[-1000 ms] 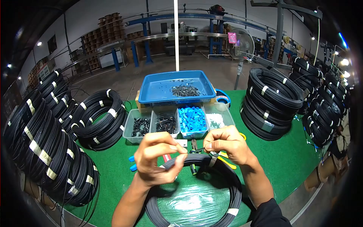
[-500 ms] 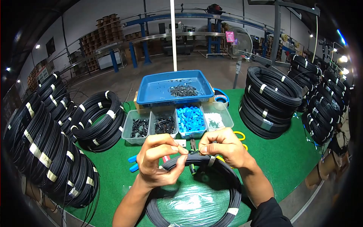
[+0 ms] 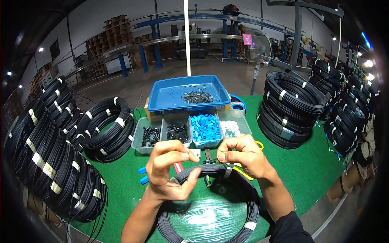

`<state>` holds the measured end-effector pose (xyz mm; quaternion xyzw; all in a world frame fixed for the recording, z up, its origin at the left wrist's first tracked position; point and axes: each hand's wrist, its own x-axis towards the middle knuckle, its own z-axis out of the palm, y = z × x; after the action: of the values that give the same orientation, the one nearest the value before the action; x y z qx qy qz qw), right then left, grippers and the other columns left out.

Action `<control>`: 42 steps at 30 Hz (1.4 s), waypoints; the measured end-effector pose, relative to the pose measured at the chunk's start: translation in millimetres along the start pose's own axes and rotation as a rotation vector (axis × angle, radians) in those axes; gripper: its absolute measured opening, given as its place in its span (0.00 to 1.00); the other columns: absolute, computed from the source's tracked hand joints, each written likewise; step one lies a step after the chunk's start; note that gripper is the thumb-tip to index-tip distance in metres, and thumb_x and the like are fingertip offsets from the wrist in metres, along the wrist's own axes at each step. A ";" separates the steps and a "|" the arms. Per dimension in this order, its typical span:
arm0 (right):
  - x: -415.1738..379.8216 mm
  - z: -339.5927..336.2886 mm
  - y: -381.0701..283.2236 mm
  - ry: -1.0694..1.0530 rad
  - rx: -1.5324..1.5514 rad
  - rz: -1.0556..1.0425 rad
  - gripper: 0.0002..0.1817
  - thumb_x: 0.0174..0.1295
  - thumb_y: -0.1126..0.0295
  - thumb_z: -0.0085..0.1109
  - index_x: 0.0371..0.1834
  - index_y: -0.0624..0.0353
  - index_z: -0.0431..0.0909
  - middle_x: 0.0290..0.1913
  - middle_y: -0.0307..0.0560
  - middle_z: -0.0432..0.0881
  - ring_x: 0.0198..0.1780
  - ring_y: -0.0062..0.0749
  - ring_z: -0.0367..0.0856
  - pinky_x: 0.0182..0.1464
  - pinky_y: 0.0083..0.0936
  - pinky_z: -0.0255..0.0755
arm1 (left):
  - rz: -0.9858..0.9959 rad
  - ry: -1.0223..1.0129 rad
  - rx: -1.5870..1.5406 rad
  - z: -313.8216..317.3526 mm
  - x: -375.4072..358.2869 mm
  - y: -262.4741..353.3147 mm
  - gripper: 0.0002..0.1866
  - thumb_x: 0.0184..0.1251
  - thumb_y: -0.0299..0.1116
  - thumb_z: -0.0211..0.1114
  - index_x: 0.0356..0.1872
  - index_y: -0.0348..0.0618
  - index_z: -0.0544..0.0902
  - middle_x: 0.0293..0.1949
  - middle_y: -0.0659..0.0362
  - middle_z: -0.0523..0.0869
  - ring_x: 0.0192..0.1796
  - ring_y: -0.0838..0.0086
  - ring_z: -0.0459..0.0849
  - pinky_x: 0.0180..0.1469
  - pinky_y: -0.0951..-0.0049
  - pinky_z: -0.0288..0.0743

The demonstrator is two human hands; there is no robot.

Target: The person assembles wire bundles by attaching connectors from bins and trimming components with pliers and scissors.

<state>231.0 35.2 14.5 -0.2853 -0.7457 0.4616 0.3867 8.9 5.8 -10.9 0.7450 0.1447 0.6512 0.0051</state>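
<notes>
A taped coil of black cable (image 3: pixel 252 210) lies on the green mat (image 3: pixel 121 178) in front of me. Over the coil's back edge, my left hand (image 3: pixel 172 170) is raised with thumb and fingers apart, nothing between them. Just right of it, my right hand (image 3: pixel 243 156) pinches a thin black cable end (image 3: pixel 209 161) between thumb and index finger. Pliers (image 3: pixel 207 156) lie behind the coil, partly hidden by it. Beside my right hand are yellow-handled scissors (image 3: pixel 243 173), partly covered.
Clear bins hold black pieces (image 3: pixel 150 137), blue connectors (image 3: pixel 205 127) and white pieces (image 3: pixel 230 129). Behind them is a blue tray (image 3: pixel 162 101) with black scraps. Cable coils stand at left (image 3: pixel 52 162), left centre (image 3: pixel 106 129) and right (image 3: pixel 289 109). Blue handles (image 3: pixel 143 175) lie left of my left hand.
My left hand's thumb and fingers have parted from the cable end. My right hand has shifted slightly to the right, still pinching it.
</notes>
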 end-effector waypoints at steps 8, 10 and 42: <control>0.1 2.1 -2.4 -0.005 -0.006 0.018 0.11 0.59 0.69 0.59 0.27 0.67 0.80 0.26 0.41 0.82 0.30 0.20 0.77 0.36 0.23 0.70 | 0.030 0.016 0.074 4.8 -5.1 -2.6 0.28 0.44 0.12 0.72 0.48 0.43 0.75 0.42 0.52 0.79 0.34 0.70 0.87 0.35 0.73 0.84; 0.4 -1.5 -0.7 -0.013 -0.016 0.016 0.10 0.60 0.69 0.59 0.28 0.67 0.80 0.26 0.40 0.82 0.31 0.20 0.77 0.37 0.23 0.71 | 0.023 0.023 0.006 1.6 -4.0 -3.9 0.28 0.44 0.11 0.71 0.48 0.42 0.73 0.41 0.52 0.78 0.34 0.70 0.87 0.35 0.72 0.84; 3.2 14.1 -0.6 0.266 -0.688 -0.547 0.02 0.61 0.70 0.66 0.34 0.50 0.82 0.32 0.32 0.84 0.37 0.26 0.82 0.56 0.40 0.48 | -0.053 0.124 -0.077 -23.3 2.1 -13.1 0.32 0.46 0.10 0.69 0.53 0.40 0.67 0.49 0.49 0.71 0.36 0.71 0.85 0.37 0.77 0.76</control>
<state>217.4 30.8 12.1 -0.2464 -0.8473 0.0276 0.4697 -16.2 14.6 -7.9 0.6984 0.1390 0.7008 0.0421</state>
